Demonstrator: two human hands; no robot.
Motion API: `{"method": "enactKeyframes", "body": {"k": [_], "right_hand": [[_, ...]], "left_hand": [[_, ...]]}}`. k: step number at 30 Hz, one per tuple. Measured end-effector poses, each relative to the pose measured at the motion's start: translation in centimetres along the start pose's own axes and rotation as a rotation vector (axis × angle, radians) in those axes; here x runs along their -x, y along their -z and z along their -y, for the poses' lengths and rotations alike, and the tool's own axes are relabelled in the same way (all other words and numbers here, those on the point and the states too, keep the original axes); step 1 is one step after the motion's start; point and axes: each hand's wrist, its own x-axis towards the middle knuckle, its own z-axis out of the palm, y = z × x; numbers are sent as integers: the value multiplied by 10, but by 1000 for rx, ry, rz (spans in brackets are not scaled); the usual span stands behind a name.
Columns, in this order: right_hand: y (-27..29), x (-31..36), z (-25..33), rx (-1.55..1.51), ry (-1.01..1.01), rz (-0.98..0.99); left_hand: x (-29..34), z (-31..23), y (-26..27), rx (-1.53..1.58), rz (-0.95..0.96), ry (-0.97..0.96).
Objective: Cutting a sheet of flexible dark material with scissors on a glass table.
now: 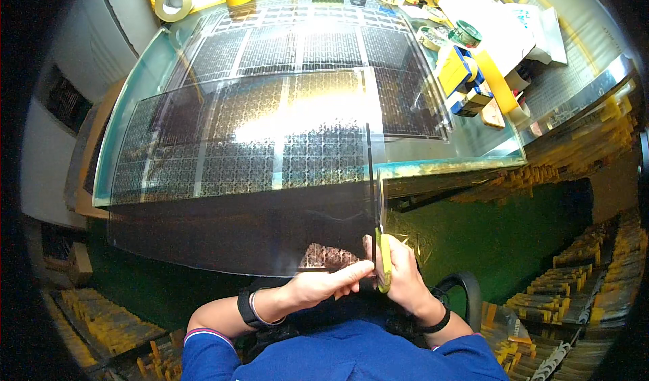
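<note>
A large see-through film sheet (230, 225) with dark printed grid patterns hangs over the near edge of the glass-topped table. My left hand (323, 284) pinches its near edge, close to the right corner, between thumb and fingers. In my right hand (404, 273) is a pair of scissors (384, 256) with yellow-green handles. The blades point away from me, along the sheet's right side by a narrow dark strip. Whether they are closed on the film I cannot tell. Some fingers of my right hand are hidden behind the handles.
Another patterned film (331, 46) lies flat on the glass table (466, 153). Tape rolls stand at the back left, including a pale one (174, 4). A blue-and-yellow tape dispenser (463, 84) and green tape (465, 34) sit at the right. Stacked yellow-edged bundles (568, 273) line the floor.
</note>
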Motion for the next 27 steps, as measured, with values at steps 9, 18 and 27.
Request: {"method": "enactKeyframes", "body": {"k": [9, 18, 27], "right_hand": [[0, -4, 2, -50, 13, -36], [1, -6, 10, -43, 16, -64], [6, -16, -2, -6, 102, -111]], "left_hand": [[-2, 12, -4, -32, -33, -38], [0, 11, -4, -105, 38, 41], [2, 9, -8, -256, 122, 114]]}}
